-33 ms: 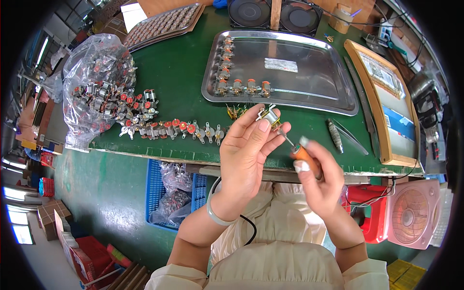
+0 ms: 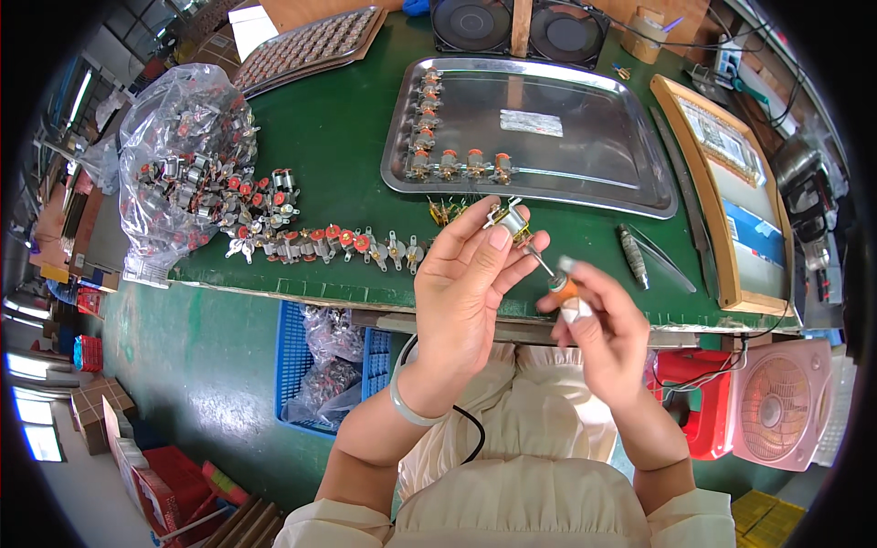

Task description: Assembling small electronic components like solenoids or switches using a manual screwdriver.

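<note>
Over the front edge of the bench, my left hand pinches a small silvery metal component with yellowish edging between thumb and fingers. My right hand is closed round the orange handle of a screwdriver, its fingers slightly blurred. The screwdriver's thin shaft points up and left, its tip at the lower end of the component. Just behind my hands lies a metal tray. Similar components with red tops stand along its left side and front left edge.
To the left, a clear plastic bag spills many components into a row along the bench edge. A knurled metal tool and tweezers lie right of my hands, near a wooden frame. Fans stand at the back.
My right hand's fingers have shifted and turned round the screwdriver handle, so less of the handle shows. My left hand and the component stay where they were.
</note>
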The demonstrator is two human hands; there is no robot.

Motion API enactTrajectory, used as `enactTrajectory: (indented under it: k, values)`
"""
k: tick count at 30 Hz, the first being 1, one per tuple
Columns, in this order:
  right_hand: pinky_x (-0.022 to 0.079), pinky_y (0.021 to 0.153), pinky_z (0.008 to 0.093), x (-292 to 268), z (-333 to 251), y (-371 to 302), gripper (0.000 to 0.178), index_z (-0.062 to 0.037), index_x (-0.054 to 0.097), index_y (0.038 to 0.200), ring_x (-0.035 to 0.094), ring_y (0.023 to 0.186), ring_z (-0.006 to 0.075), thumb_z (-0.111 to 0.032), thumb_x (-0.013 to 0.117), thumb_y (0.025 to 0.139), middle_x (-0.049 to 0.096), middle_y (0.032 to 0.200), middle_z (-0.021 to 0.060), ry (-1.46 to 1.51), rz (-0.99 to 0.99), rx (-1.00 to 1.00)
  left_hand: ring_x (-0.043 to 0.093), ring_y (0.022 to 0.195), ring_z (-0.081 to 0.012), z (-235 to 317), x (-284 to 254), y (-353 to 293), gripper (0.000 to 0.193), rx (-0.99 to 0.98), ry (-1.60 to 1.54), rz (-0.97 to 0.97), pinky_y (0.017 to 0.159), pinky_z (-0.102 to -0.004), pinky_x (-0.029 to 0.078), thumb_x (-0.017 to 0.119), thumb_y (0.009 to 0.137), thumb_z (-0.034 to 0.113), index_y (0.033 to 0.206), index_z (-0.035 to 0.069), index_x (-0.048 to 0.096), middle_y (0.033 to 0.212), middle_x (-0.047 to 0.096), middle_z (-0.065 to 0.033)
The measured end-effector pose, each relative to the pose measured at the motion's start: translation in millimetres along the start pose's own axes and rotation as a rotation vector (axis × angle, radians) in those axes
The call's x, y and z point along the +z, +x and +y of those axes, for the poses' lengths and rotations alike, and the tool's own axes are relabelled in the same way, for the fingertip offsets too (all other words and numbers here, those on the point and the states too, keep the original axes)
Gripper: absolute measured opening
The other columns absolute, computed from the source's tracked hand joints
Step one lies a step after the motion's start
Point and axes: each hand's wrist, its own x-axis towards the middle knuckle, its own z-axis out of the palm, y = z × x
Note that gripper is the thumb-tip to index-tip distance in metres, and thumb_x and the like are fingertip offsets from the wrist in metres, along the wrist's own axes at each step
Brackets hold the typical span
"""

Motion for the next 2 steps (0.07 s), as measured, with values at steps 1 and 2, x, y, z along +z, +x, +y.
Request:
enactTrajectory:
  k: [1,2]
  values:
    - [0.05,0.068,0.0281,-5.9,-2.3,1.1,0.041,0.0017,0.046,0.125,0.061,0.074,0.0217,-0.016,0.054,0.089,0.062,0.098,0.0159,0.205,-0.097,0.203,0.061,0.1,-0.027,0.3,-1.0,-0.1,0.039,0.01,0.014,-0.003,0.081,-0.0322,0.052,0.056,0.089,0.013,0.123,-0.001,0.044,0.115,0.057,-0.0143]
    - [0.051,0.071,0.0284,-14.1,-3.0,7.8,0.046,0.0011,0.045,0.126,0.063,0.077,0.0248,-0.024,0.056,0.089,0.063,0.098,0.0156,0.411,-0.195,0.406,0.061,0.1,-0.0273,0.4,-1.7,0.1,0.039,0.006,0.018,-0.008,0.082,-0.0325,0.052,0.056,0.089,0.013,0.123,-0.001,0.044,0.116,0.057,-0.0145]
